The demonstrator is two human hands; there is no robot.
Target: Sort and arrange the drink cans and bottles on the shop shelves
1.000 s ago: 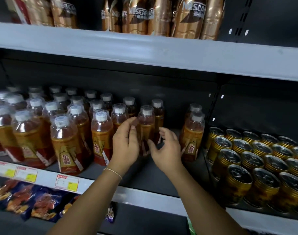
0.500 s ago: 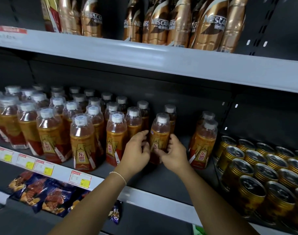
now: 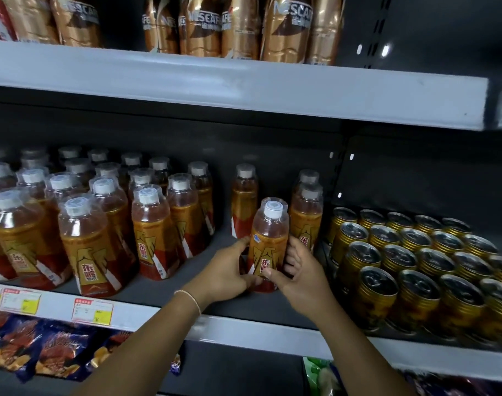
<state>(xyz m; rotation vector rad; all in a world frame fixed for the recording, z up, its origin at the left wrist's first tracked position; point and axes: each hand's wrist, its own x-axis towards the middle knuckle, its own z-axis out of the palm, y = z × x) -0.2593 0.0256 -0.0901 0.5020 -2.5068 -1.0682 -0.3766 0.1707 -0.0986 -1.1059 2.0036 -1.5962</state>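
- Saw white price tags (image 3: 92,310), marked red and yellow, at lower left.
- Noted dark blue and orange snack packets (image 3: 52,347) beneath them.
- Glimpsed a green packet (image 3: 315,372), bottom right.

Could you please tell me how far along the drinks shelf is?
Done: the orange bottles on the left stand in tidy rows, as do the gold cans on the right. In hand: the left hand and right hand grip one bottle at the shelf front. Left: the gap beside it, with a lone bottle behind, looks unfilled.
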